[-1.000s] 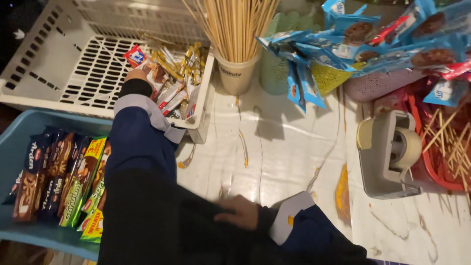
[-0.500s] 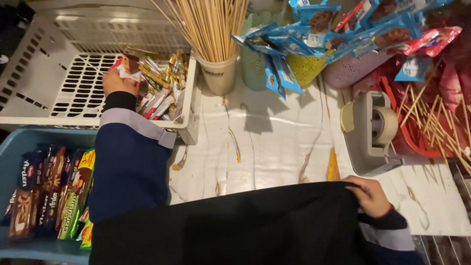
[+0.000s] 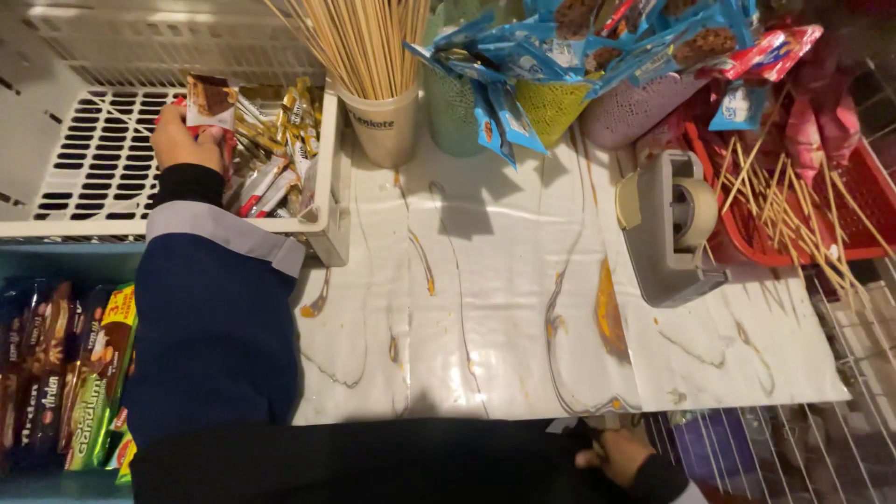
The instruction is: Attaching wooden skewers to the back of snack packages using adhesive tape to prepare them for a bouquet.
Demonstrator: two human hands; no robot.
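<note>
left hand [image 3: 187, 135]: one small snack packet [image 3: 209, 101] is gripped over the white basket [image 3: 84, 149] | right hand [image 3: 616, 457]: grip cannot be told | stage: picking started, loose packets [image 3: 271, 154] left in basket

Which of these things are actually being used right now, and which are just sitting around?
In use: left hand, small snack packet, white basket of wrapped sweets.

Lying about: cup of wooden skewers, tape dispenser, red tray, blue snack bags, biscuit packs.

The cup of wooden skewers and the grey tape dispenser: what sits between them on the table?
In the head view, between the cup of skewers and tape dispenser lies bare marbled tabletop; blue snack packets overhang its far edge.
</note>
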